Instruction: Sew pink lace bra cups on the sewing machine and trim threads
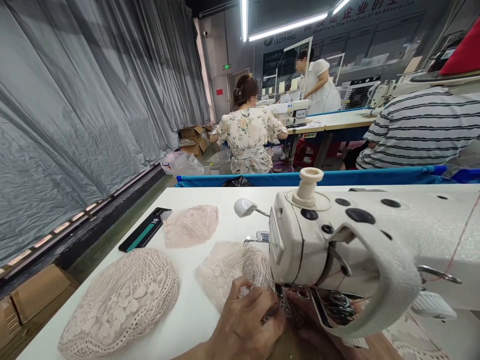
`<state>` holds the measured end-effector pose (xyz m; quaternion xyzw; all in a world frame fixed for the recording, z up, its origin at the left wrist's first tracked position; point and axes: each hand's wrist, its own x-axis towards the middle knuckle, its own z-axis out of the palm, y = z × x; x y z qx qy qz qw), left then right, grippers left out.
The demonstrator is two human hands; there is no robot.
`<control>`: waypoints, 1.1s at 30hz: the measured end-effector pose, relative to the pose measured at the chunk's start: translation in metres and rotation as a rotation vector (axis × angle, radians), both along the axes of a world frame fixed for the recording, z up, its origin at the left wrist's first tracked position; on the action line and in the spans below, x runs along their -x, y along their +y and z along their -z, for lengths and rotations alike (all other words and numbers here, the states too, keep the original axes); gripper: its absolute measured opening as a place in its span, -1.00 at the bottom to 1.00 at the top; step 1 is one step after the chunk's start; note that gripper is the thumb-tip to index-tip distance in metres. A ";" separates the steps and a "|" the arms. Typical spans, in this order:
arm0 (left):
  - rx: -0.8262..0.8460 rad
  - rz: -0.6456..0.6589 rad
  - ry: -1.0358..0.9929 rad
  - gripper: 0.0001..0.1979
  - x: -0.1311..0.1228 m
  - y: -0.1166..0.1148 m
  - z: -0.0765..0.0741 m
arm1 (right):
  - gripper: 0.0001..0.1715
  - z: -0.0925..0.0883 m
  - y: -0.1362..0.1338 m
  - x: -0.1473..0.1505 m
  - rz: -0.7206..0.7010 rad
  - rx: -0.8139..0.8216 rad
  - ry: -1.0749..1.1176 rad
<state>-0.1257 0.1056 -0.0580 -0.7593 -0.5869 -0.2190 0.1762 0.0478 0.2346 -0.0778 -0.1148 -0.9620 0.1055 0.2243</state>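
My left hand (249,317) is closed with curled fingers on a pale pink lace piece (221,270), just left of the needle area of a white sewing machine (292,245). The piece runs under the machine head. My right hand (309,320) lies low behind the machine's white curved guard, close to the same lace; its fingers are mostly hidden. Left of my hands a large rounded lace piece (123,300) rests on the white table (187,315). A smaller pale lace cup (193,226) lies farther back. More lace (408,335) shows at the lower right.
A dark phone (144,231) with a green stripe lies at the table's left edge. Pink thread (465,225) runs down on the right. Cardboard boxes (41,300) stand left below the table. Beyond a blue cloth edge (337,176), several people are at other machines.
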 end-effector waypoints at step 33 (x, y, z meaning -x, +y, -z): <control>0.001 0.018 -0.059 -0.95 -0.003 0.000 -0.009 | -0.51 0.007 0.000 -0.008 0.007 -0.095 -0.025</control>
